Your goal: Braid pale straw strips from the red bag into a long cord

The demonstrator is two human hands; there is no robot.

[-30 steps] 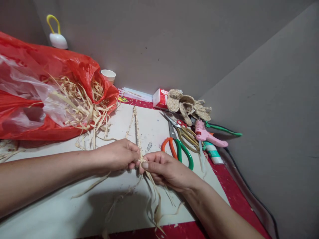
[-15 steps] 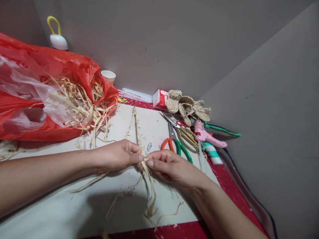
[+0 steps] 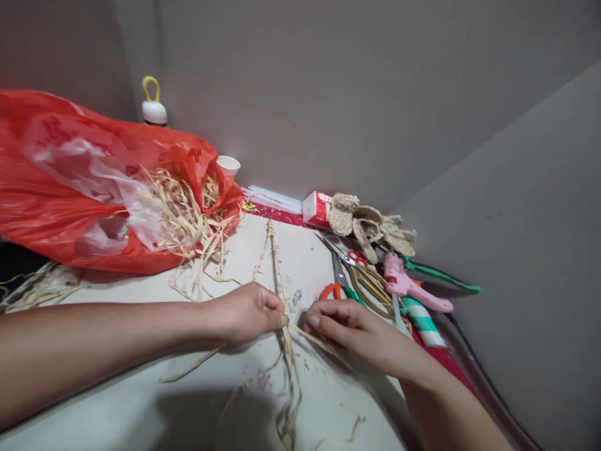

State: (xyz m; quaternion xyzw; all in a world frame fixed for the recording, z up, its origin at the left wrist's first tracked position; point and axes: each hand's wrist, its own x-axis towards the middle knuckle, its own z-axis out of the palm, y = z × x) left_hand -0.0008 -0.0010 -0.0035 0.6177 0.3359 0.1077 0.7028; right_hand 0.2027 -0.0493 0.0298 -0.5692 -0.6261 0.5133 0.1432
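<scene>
Braid (image 3: 278,269) lay on the table (image 3: 305,250) with its long axis running from the far edge toward the near one, a thin second leg meeting it at a point by the far edge. Toward the far left corner a red bag (image 3: 37,188) slumped, straw (image 3: 188,225) hanging from its mouth; a cup (image 3: 228,164) stood behind, and glue sticks (image 3: 275,197) lay along the far edge. The left hand (image 3: 244,313) was the nearer one: reaching in from the left, across that long axis, its thumb and fingers pinched the braid. Nearer than this pinch, loose ends (image 3: 288,351) trailed toward the near edge, and one strand (image 3: 319,342) slanted off rightward under the right hand (image 3: 364,332). From those right fingers the braid lay to the left, near but apart; they were curled, and whether they gripped the strand I could not tell. Toward the far right corner sat a box (image 3: 315,210) and woven pieces (image 3: 340,216). Scissors (image 3: 338,269) lay just beyond the right hand, partly hidden by it and crowding that side. Then came a glue gun (image 3: 413,289), a striped tube (image 3: 425,322) by the right edge and a cable (image 3: 474,360).
</scene>
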